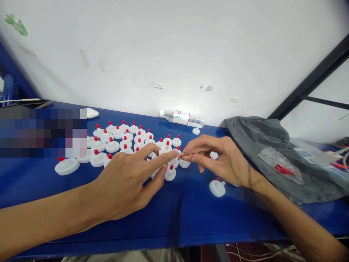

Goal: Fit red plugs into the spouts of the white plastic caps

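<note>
Several white round plastic caps with red tips [114,140] stand in rows on the blue table [174,222]. My left hand [128,182] lies over the near end of the rows, fingers stretched out and touching a white cap [169,174]. My right hand [220,158] pinches a small red tip [182,156] between thumb and forefinger, right beside my left fingertips. One white cap [217,188] lies on its side just below my right hand.
A grey plastic bag [272,153] with small red parts [283,169] in a clear pouch lies at the right. A clear water bottle [182,117] lies by the white wall. A larger white disc [67,166] sits at the left. A black frame bar [313,78] slants at the right.
</note>
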